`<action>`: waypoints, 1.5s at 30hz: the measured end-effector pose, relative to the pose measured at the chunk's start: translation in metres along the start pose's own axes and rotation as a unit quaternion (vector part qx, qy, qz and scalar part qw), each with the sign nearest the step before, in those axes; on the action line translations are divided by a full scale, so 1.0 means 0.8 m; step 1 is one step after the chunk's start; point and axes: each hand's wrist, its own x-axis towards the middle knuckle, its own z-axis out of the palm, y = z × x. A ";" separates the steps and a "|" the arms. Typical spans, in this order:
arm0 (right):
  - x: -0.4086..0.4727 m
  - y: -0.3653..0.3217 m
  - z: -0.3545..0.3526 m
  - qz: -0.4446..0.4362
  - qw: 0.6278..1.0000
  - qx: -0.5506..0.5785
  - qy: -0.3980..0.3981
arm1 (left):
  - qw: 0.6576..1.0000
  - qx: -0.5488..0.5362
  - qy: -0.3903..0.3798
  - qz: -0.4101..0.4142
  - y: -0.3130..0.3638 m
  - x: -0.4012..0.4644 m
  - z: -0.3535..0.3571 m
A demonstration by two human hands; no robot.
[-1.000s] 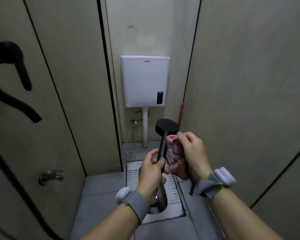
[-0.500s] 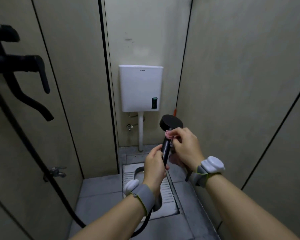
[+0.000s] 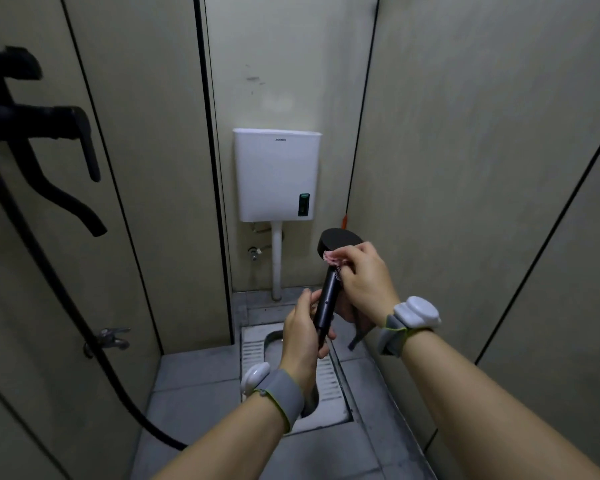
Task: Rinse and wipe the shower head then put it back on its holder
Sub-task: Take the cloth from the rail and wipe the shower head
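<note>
The left hand grips the black shower head by its handle; the right hand pinches a pink cloth against its neck. Behind, a white cistern reads "JOMOH"; a black hose hangs left.

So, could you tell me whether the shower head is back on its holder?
No, the left hand grips the shower head while the right hand wipes it.

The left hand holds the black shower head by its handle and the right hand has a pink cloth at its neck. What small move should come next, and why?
Probably slide the pink cloth up onto the round face of the shower head. The right hand pinches the cloth just under that face, the left hand grips the handle steady, and the head is not yet near the black fittings on the left wall.
</note>
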 end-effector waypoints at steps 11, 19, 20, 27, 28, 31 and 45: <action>-0.059 -0.005 0.015 -0.053 0.993 -0.032 -0.097 | 0.996 -0.082 0.007 -0.042 0.001 -0.001 -0.008; -0.069 -0.008 0.008 -0.088 0.984 -0.081 -0.135 | 0.977 -0.181 0.012 -0.108 0.007 0.004 -0.006; -0.072 -0.008 0.008 -0.089 0.984 -0.074 -0.137 | 0.975 -0.192 0.010 -0.114 0.008 0.006 -0.008; -0.096 -0.005 0.011 -0.099 0.985 -0.037 -0.136 | 0.968 -0.226 -0.013 -0.111 0.019 0.019 -0.013; -0.098 -0.004 0.010 -0.097 0.986 -0.033 -0.131 | 0.967 -0.225 -0.021 -0.115 0.021 0.020 -0.013; -0.097 -0.003 0.008 -0.098 0.988 -0.014 -0.116 | 0.969 -0.212 -0.038 -0.120 0.028 0.025 -0.014; -0.116 0.018 -0.011 -0.056 0.987 0.093 -0.122 | 0.964 -0.218 -0.012 -0.153 0.040 0.034 0.000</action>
